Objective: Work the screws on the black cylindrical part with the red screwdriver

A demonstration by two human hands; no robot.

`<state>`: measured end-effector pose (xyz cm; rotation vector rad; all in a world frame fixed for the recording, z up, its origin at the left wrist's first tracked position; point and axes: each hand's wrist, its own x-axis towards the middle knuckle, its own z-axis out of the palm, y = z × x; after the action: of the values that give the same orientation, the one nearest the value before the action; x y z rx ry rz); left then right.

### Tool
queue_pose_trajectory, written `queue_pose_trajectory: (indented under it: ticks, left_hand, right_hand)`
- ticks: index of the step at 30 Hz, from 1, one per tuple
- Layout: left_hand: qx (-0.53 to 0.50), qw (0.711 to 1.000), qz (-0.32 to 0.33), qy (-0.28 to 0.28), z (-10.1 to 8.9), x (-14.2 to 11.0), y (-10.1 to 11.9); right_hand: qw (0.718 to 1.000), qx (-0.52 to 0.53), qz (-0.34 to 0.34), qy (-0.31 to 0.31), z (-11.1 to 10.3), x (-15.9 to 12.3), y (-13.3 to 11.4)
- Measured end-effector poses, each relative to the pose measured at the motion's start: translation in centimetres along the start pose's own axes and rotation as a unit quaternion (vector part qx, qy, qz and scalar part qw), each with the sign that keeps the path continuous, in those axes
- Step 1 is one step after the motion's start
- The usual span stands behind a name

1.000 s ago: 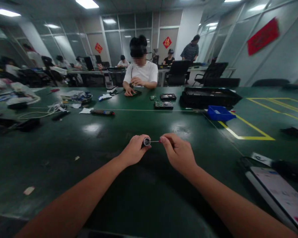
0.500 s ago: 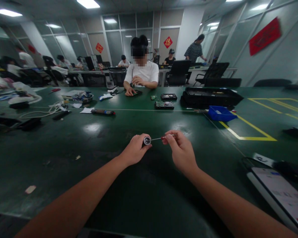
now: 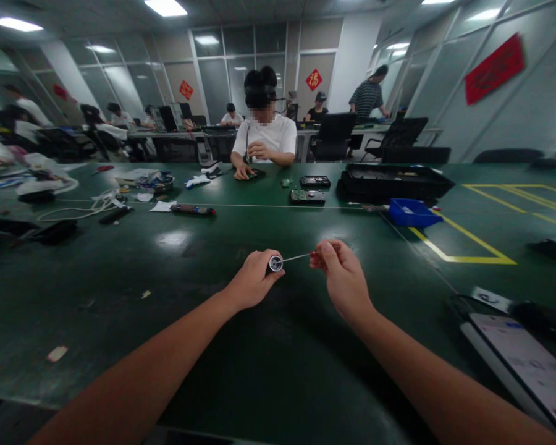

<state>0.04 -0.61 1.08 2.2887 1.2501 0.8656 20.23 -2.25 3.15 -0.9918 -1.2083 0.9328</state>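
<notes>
My left hand (image 3: pixel 252 281) is closed around a dark cylinder (image 3: pixel 275 264) whose open, silver-rimmed end faces me and slightly right. Between the fingers of my right hand (image 3: pixel 345 275) is a screwdriver (image 3: pixel 296 257) with a thin metal shaft and a reddish handle, mostly covered by the fingers. The shaft points left, and its tip is at the cylinder's open end; how deep it sits I cannot tell. Both hands are above the green table (image 3: pixel 259 371).
Across the table a person (image 3: pixel 264 139) in a white shirt handles a dark part. Hard drives (image 3: pixel 307 196), a black tray (image 3: pixel 393 180) and a blue bin (image 3: pixel 412 212) lie ahead. A dark pen-shaped tool (image 3: pixel 193 210) is left of centre; a phone (image 3: pixel 523 364) is at right.
My right hand has moved slightly right, away from the cylinder, and more of the screwdriver shaft shows. My left hand and the cylinder are almost where they were.
</notes>
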Motion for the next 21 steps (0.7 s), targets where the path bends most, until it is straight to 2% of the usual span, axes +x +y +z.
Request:
queue_pose_trajectory:
  ticks: [5, 11, 17, 21]
  left_hand:
    - [-0.003, 1.000, -0.004, -0.004, -0.1, 0.0, 0.2]
    - [-0.016, 1.000, -0.025, -0.005, 0.0, -0.1, 0.2]
    - [-0.029, 0.999, -0.021, -0.010, 0.2, -0.2, -0.2]
    - [-0.016, 1.000, -0.007, -0.017, 0.4, -0.2, -0.5]
  right_hand:
    - [0.992, -0.114, -0.048, -0.019, 0.2, -0.6, -0.6]
    - [0.979, -0.183, -0.082, -0.039, 0.2, -1.2, -1.4]
    - [0.936, -0.327, -0.130, -0.022, -0.2, -1.2, -2.2]
    - [0.917, -0.361, -0.168, -0.016, -0.4, -1.2, -2.1]
